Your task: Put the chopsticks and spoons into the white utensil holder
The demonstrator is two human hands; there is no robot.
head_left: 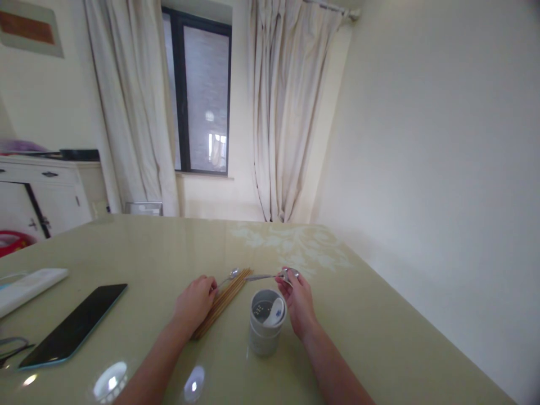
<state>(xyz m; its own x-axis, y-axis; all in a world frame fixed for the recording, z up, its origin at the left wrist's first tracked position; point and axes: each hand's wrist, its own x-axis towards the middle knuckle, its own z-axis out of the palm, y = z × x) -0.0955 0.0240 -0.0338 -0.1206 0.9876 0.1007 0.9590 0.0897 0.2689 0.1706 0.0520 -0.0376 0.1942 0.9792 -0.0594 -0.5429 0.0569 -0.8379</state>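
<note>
Pinched in my right hand point(300, 301) is a metal spoon point(259, 277), its handle pointing left toward a bundle of wooden chopsticks point(225, 301). A shiny bowl-shaped end shows at the fingertips; whether more than one spoon is there I cannot tell. My left hand point(196, 304) is closed around the handle end of a second metal spoon point(233, 274), whose bowl lies by the chopsticks' far ends. Between the hands stands a grey cylindrical utensil holder point(264, 340) with holes in its bottom. Inside it leans a white ceramic spoon point(275, 311) with a blue mark.
On the left of the glossy table point(169, 247) lie a dark tablet point(76, 323), a white power strip point(31, 289) and some cables point(14, 349). The wall point(442, 169) runs along the table's right side. Behind are curtains point(291, 112) and a white cabinet point(59, 191).
</note>
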